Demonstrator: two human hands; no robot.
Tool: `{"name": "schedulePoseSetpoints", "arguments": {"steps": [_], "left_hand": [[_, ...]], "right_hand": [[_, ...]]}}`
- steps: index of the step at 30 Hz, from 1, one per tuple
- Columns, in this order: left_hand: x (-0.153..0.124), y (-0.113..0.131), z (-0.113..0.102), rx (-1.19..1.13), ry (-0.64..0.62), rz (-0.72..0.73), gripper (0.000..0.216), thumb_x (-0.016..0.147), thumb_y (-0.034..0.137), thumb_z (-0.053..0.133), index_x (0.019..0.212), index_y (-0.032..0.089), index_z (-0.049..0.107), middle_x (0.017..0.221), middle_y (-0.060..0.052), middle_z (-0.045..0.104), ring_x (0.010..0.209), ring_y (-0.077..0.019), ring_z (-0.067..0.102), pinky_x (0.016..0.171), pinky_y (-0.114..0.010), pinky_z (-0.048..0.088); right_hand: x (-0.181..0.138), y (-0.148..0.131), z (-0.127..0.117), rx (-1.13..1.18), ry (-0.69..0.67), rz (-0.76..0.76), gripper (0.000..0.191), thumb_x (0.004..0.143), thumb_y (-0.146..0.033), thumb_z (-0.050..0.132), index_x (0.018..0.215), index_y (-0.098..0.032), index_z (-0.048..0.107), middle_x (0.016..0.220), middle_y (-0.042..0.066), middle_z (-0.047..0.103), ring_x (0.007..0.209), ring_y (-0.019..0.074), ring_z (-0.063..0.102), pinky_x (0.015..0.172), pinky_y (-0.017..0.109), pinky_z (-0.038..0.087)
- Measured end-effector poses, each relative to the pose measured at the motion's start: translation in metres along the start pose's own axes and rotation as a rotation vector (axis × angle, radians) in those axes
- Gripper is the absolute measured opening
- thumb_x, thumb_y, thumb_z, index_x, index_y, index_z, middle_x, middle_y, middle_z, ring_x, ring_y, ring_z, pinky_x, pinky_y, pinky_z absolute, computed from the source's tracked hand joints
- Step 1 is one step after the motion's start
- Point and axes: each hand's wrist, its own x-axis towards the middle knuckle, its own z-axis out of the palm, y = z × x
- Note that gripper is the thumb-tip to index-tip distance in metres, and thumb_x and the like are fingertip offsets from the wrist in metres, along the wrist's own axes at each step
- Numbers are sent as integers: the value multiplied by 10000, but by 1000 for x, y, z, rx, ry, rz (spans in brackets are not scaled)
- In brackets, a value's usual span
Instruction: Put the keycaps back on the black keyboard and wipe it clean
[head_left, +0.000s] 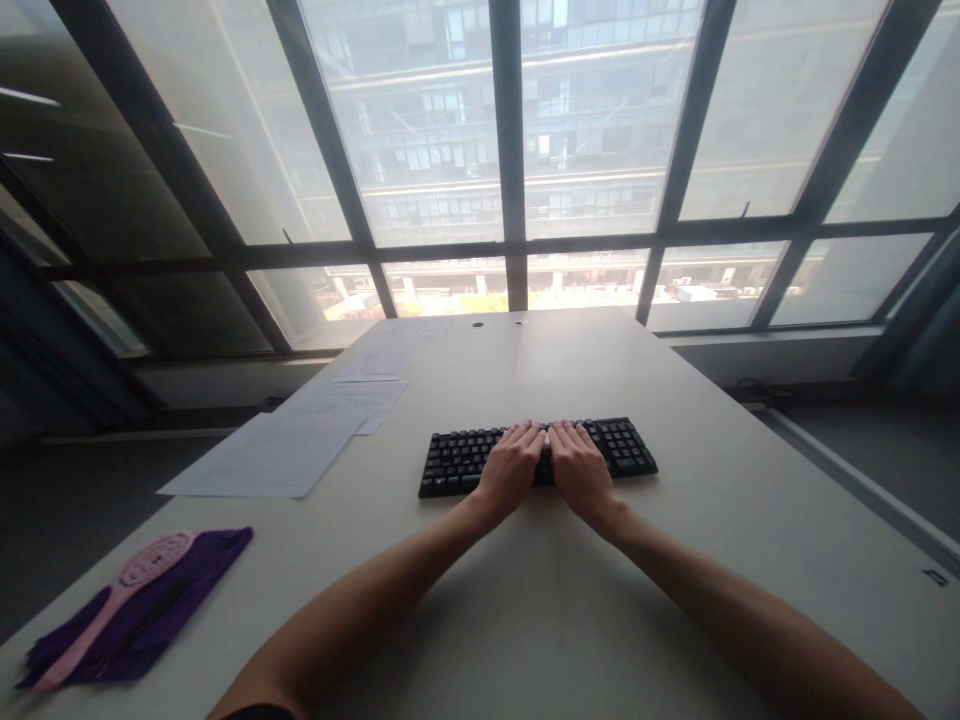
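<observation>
A black keyboard lies on the white table, slightly tilted in my view. My left hand rests on its middle keys, palm down, with the fingers stretched forward. Close beside it, my right hand lies flat on the keys left of the number pad, its fingers also extended. A small pale patch shows between the fingers of the two hands, too small to make out. The keys under both hands are hidden.
Several printed paper sheets lie along the table's left side. A pink hairbrush rests on a purple cloth or pouch at the near left, with a thin dark item on it. Large windows stand beyond the table.
</observation>
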Motion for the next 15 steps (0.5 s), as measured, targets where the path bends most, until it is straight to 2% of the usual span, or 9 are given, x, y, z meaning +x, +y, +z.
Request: {"name": "schedulePoseSetpoints", "arguments": {"steps": [3,6,15], "left_hand": [[9,-6,7,-76,-42,-21,344,990,163,425,1259,148,638,1301,-134,677,1257,-261,610,1117,-460,455],[8,-6,17,-98,-51,-21,357,1026,255,406,1289,135,616,1358,-150,637,1297,-273,576,1134,-465,429],[4,-6,33,-63,-118,-49,505,997,259,395,1441,34,478,1497,-233,486,1425,-321,430,1185,-489,314]], "right_hand": [[9,11,4,52,-35,-1,454,958,-82,378,1352,-43,602,1425,204,574,1372,270,500,1178,424,352],[7,17,10,108,-70,5,453,976,-127,391,1383,-56,577,1446,192,558,1391,253,479,1185,412,343],[8,17,13,118,-96,-4,486,1035,-236,329,1440,-45,516,1515,188,482,1445,277,403,1206,452,306]]}}
